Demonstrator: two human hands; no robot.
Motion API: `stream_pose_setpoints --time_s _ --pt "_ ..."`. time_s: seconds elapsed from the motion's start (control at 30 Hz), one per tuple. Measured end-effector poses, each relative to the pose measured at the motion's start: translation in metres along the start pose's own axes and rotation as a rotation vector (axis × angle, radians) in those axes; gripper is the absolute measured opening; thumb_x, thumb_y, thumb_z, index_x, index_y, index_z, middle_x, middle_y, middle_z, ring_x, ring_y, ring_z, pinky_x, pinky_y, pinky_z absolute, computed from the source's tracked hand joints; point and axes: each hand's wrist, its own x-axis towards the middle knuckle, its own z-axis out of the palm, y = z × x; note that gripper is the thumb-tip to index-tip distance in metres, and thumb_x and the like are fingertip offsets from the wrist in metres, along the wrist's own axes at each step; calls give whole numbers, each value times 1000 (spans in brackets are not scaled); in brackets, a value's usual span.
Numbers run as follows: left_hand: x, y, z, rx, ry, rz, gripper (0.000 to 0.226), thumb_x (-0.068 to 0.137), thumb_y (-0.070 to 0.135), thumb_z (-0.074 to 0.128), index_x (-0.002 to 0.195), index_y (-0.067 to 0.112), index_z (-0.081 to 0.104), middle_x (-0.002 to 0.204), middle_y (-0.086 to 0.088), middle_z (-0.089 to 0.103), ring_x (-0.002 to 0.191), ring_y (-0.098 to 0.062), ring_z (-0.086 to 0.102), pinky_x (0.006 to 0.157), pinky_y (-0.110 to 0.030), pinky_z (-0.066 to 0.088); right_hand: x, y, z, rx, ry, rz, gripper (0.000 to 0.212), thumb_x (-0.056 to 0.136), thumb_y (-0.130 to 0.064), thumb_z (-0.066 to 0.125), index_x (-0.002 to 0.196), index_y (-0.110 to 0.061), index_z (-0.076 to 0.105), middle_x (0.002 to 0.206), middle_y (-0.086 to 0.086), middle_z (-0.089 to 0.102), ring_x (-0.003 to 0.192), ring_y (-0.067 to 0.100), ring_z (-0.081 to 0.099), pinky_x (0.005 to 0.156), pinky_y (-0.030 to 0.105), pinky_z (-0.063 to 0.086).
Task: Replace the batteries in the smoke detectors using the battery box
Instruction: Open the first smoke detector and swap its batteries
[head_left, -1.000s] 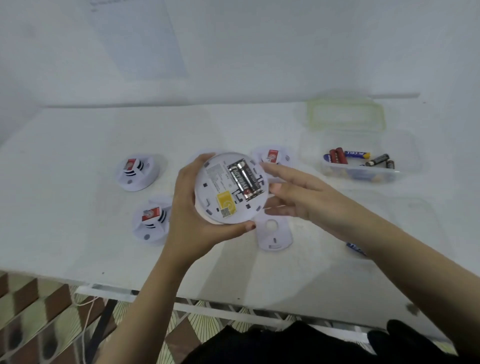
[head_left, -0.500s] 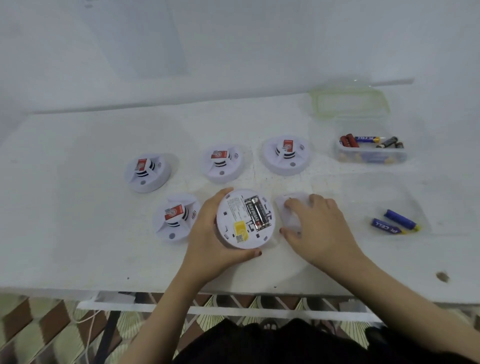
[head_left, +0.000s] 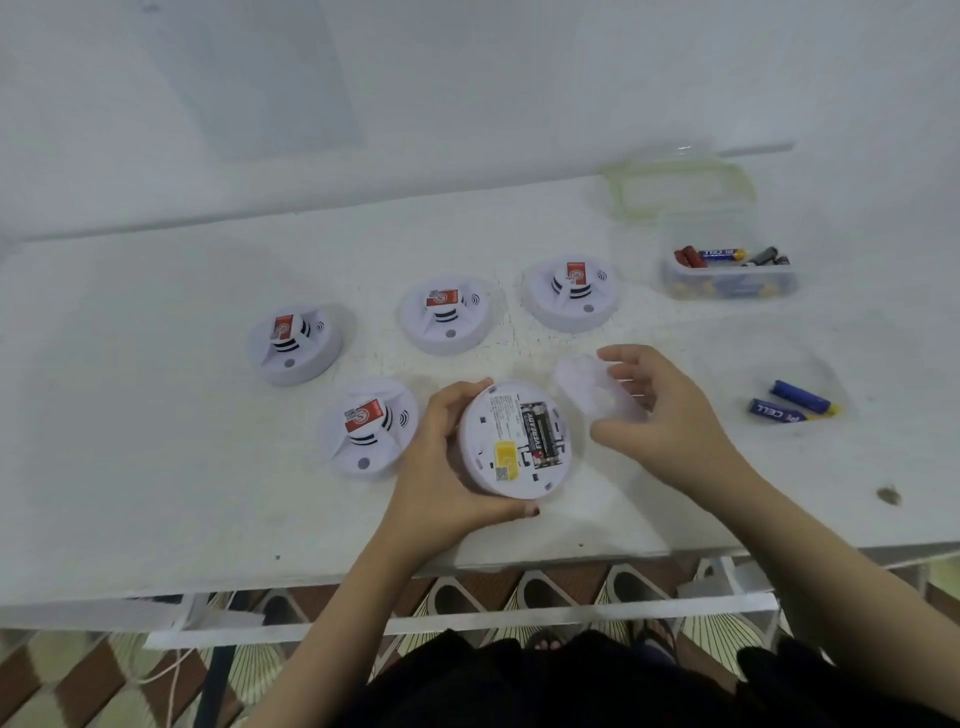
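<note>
My left hand (head_left: 441, 462) grips a white smoke detector (head_left: 514, 441) turned back side up, resting on the table near the front edge. Two black batteries (head_left: 543, 435) sit in its open compartment beside a yellow sticker. My right hand (head_left: 660, 410) holds the white back cover (head_left: 592, 387) tilted just right of the detector. Several other detectors stand face up: (head_left: 295, 340), (head_left: 370, 427), (head_left: 448, 314), (head_left: 572, 292). The clear battery box (head_left: 727, 280) at the right rear holds several batteries.
Two blue batteries (head_left: 792, 405) lie loose on the table at the right. The box's clear lid (head_left: 680, 189) lies behind the box by the wall. The white table's front edge (head_left: 363, 582) runs just below my hands.
The detector came down from mid-air to the table. My right hand reached to the cover lying on the table and has lifted it beside the detector.
</note>
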Motion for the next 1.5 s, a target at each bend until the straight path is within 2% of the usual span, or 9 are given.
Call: stream_pose_setpoints --time_s 0.1,0.17,0.37,0.6,0.93,1.1,1.2,1.33,1.5 --pt "3 0 -1 -17 -37 3 101 46 28 94 131 24 40 139 7 48 129 -3 46 100 -12 39 -11 -3 8 102 -121 -134 67 53 -21 67 118 -32 52 110 -9 57 102 2 55 85 11 44" --pt "6 1 -2 -26 -71 3 101 48 21 94 132 23 39 141 9 46 128 0 45 97 -11 39 -18 -4 14 71 -196 -225 71 58 -12 66 124 -31 48 115 -9 57 111 1 53 91 11 42" --pt "11 0 -5 -35 -159 24 101 54 12 92 137 19 35 143 14 41 129 -2 43 101 -15 39 -18 -3 27 -120 -216 -487 66 69 -5 68 130 -15 47 132 -7 50 124 6 46 99 22 40" --pt "10 -6 -8 -60 -187 23 103 54 15 91 139 27 33 143 14 39 132 -7 42 104 -23 40 -13 -3 28 -151 -246 -496 66 69 -6 62 132 -19 49 136 -11 50 126 2 43 101 21 39" --pt "10 -5 -6 -68 -188 24 102 53 13 90 138 22 34 145 18 38 131 -2 41 101 -14 38 -11 1 23 -355 -233 -511 64 71 -15 63 133 -25 49 127 -22 47 118 1 43 99 6 26" --pt "9 -4 -7 -60 -196 40 102 53 13 91 138 18 34 147 19 36 134 -1 39 102 -14 37 -10 -3 22 -421 -192 -508 65 69 -14 63 132 -25 50 130 -16 54 112 10 51 98 34 38" --pt "10 -5 -6 -34 -200 50 104 54 12 91 139 15 33 138 32 39 129 4 41 98 -10 38 -11 -6 21 -444 -214 -470 66 72 -12 66 134 -26 47 131 -12 55 110 13 52 96 38 40" --pt "9 -4 -4 -53 -203 44 108 54 -2 90 142 12 29 137 22 38 121 15 42 86 -4 43 -9 -6 18 -409 -293 -406 67 78 -22 69 137 -35 42 131 -10 54 112 7 47 95 19 35" --pt "11 -4 -3 -23 -179 41 103 54 11 92 138 15 32 147 12 35 131 4 38 98 -9 37 -9 -2 15 -348 -297 -390 68 76 -19 75 135 -35 43 130 -23 47 116 5 45 94 8 28"
